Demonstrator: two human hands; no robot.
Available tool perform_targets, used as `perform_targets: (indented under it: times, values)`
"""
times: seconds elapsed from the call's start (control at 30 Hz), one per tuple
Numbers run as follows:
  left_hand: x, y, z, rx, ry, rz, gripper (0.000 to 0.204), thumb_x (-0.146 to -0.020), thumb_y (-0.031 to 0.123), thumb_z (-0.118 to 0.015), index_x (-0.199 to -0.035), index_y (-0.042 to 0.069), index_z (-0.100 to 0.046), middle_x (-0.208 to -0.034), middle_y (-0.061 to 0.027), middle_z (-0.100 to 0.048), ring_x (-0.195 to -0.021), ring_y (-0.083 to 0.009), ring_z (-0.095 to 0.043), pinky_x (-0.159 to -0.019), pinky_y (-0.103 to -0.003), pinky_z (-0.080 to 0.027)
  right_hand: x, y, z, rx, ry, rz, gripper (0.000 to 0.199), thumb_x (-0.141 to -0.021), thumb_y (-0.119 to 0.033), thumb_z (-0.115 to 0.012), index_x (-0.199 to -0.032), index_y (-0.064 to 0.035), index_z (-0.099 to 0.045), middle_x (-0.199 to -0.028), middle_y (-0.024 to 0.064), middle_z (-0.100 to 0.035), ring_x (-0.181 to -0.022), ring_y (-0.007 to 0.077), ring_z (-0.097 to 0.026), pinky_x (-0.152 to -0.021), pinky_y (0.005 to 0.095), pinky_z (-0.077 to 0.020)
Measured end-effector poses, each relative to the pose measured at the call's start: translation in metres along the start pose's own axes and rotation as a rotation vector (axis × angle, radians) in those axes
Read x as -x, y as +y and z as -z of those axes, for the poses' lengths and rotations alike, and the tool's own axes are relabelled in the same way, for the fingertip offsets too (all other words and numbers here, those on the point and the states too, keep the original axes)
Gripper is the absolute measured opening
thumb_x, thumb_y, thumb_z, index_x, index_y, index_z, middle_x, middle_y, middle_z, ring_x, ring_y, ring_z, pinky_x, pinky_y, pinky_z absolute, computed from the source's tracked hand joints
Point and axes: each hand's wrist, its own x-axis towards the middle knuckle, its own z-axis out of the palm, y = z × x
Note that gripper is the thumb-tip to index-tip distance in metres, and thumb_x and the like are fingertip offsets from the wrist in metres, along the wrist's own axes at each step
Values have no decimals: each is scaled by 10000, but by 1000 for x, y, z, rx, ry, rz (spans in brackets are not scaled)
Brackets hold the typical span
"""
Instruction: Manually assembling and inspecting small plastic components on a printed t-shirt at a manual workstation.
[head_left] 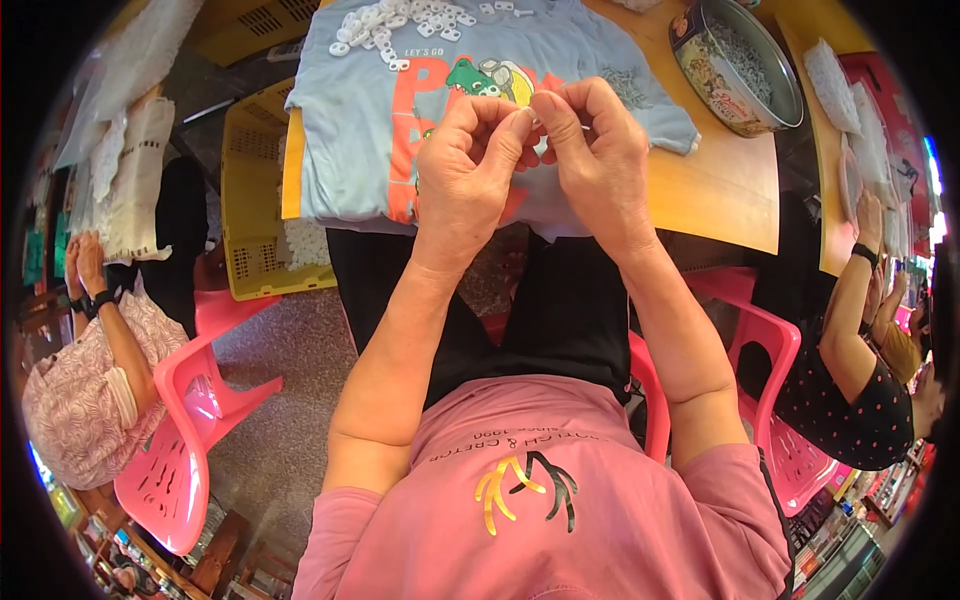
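My left hand (472,170) and my right hand (603,160) meet above a blue printed T-shirt (340,130) spread over the table's front edge. Both pinch one small white piece (533,116) between thumbs and fingertips; the fingers cover most of it, so its shape is unclear. Beyond my left hand, a heap of small white plastic pieces with holes (378,28) lies on the shirt. Past my right hand is a scatter of tiny grey metal pieces (628,84). A round tin (718,97) at the far right holds many similar metal bits.
A yellow plastic crate (250,200) with white pieces inside stands left of the wooden table (740,190). Pink chairs (180,400) flank me. One person (100,370) sits at the left, another (850,370) at the right, both near other work surfaces.
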Motion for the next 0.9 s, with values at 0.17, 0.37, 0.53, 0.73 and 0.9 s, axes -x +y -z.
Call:
perform_targets:
  times: [0.17,0.37,0.53,0.73,0.9]
  values:
    - [-1,-4,2,-42,1,-21,120,-958,108,-642,-963,-7,-611,-865,-49,-686,-729,-85,-625,-664,-216,-510,5,2,-3,-7,32,37,194,-957,-152,-658,-876,5,-576,-757,16,-633,-652,68,-580,-567,223,-465]
    - [-6,-3,2,6,-10,7,126,-959,107,-638,-974,-15,-611,-855,-42,-678,-741,-76,-618,-666,-211,-507,3,6,-1,15,12,-7,182,-976,-165,-632,-921,7,-610,-780,18,-646,-670,66,-576,-597,218,-480]
    - [-5,0,5,57,-63,43,132,-963,124,-634,-986,-3,-611,-853,-38,-666,-719,-83,-613,-654,-225,-506,2,-5,17,-184,-93,-166,225,-1000,-212,-597,-994,7,-646,-832,28,-663,-716,70,-579,-627,218,-497]
    - [-6,2,8,51,-74,59,137,-958,137,-639,-988,7,-607,-848,-36,-662,-722,-82,-610,-649,-219,-495,9,-5,26,-109,-182,-143,216,-985,-189,-618,-1016,23,-649,-867,29,-669,-734,73,-578,-658,213,-493]
    - [-7,4,10,32,-99,88,136,-961,143,-635,-1000,15,-611,-850,-27,-657,-738,-78,-610,-658,-219,-492,8,-4,23,-112,-180,-171,200,-961,-167,-652,-1023,23,-642,-871,22,-666,-733,71,-576,-662,216,-489]
